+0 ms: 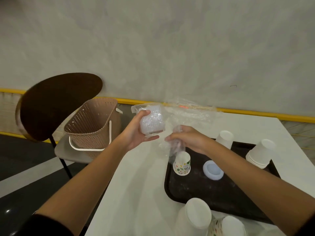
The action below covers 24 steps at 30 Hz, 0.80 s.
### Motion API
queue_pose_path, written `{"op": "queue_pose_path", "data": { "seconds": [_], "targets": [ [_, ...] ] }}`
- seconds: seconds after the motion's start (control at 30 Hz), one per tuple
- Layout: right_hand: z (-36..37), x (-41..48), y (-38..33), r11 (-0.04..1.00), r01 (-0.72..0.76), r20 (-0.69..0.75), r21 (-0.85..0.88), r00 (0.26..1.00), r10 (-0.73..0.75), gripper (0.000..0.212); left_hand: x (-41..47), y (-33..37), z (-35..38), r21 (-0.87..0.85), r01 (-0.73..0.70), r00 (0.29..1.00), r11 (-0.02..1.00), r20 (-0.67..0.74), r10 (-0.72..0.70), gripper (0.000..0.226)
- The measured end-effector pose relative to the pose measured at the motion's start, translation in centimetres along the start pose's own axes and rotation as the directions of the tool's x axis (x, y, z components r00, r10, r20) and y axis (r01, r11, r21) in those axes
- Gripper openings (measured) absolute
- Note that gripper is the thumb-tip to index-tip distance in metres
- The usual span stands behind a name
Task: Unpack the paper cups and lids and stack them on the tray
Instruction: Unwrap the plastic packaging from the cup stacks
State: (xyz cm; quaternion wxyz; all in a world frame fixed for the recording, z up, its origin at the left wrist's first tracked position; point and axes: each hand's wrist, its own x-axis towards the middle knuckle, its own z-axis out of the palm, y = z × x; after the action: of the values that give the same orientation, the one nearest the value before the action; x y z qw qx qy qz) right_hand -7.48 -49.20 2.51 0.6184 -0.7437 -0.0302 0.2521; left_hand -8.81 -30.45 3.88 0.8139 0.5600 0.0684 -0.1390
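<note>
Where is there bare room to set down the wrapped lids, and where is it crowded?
Bare: mid tray, between the loose lid and the near cup stack; also the table strip left of it. Crowded: the far end, around the patterned cup, far cup stack and right hand.

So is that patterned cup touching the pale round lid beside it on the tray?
Apart. The head view shows a strip of bare dark tray between the patterned cup and the lid.

free: tray (196,189) middle | blocked: cup stacks (259,155) at edges
</note>
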Motion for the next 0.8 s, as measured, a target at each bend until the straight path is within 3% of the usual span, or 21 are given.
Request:
{"op": "queue_pose_path", "data": {
  "seconds": [0.07,0.13,0.3,0.37,0.4,0.43,0.5,0.57,0.63,0.67,0.73,0.8],
  "targets": [
    [-0.8,-0.7,-0.1,0.993,0.033,-0.078,-0.111,0.996,-0.042,0.034,-0.6,0.2,-0.5,-0.006,0.001,1.000,1.000,-0.010,-0.001,0.021],
    [-1.7,-1.6,0.0,0.952,0.065,-0.154,-0.299,0.981,-0.116,0.026,-1.2,0.3,-1.2,0.010,0.017,1.000,1.000,-0.004,-0.017,0.018],
    [-4.2,-3.5,1.0,0.649,-0.003,-0.297,-0.761,0.890,-0.344,0.023,-2.5,-1.4,-4.2,0.085,0.161,0.987,0.983,-0.001,-0.162,0.027],
    [-4.8,-4.1,1.5,0.528,-0.032,-0.307,-0.848,0.843,-0.441,0.024,-2.9,-2.2,-5.3,0.060,0.206,0.979,0.977,-0.016,-0.205,0.031],
    [-5.0,-4.2,1.7,0.522,-0.031,-0.320,-0.853,0.821,-0.474,0.024,-3.2,-2.5,-5.7,0.045,0.219,0.976,0.975,-0.021,-0.218,0.029],
    [-4.9,-4.4,1.8,0.558,-0.014,-0.345,-0.830,0.799,-0.493,0.022,-3.4,-2.8,-6.1,0.031,0.231,0.973,0.972,-0.024,-0.230,0.026],
    [-4.5,-4.7,1.6,0.751,0.067,-0.432,-0.657,0.783,-0.448,0.022,-3.7,-3.4,-6.8,0.008,0.251,0.967,0.968,-0.034,-0.251,0.025],
    [-3.6,-5.0,1.2,0.953,0.136,-0.484,-0.270,0.837,-0.257,0.027,-4.0,-4.1,-7.4,-0.021,0.266,0.963,0.964,-0.046,-0.267,0.023],
    [-2.8,-5.6,0.9,0.988,0.096,-0.393,0.120,0.919,-0.041,0.040,-4.3,-4.6,-8.0,-0.040,0.267,0.962,0.963,-0.047,-0.269,0.022],
    [-2.5,-5.9,0.9,0.976,0.043,-0.321,0.215,0.947,0.029,0.047,-4.3,-4.8,-8.3,-0.037,0.261,0.964,0.965,-0.050,-0.262,0.023],
    [-1.9,-6.3,1.2,0.965,-0.056,-0.214,0.256,0.970,0.112,0.056,-4.5,-5.3,-8.8,-0.030,0.254,0.965,0.967,-0.061,-0.255,0.024],
    [-1.1,-6.2,1.5,0.980,-0.106,-0.201,0.168,0.970,0.140,0.060,-4.6,-5.7,-9.1,-0.034,0.261,0.963,0.965,-0.067,-0.263,0.024]
  ]
}}
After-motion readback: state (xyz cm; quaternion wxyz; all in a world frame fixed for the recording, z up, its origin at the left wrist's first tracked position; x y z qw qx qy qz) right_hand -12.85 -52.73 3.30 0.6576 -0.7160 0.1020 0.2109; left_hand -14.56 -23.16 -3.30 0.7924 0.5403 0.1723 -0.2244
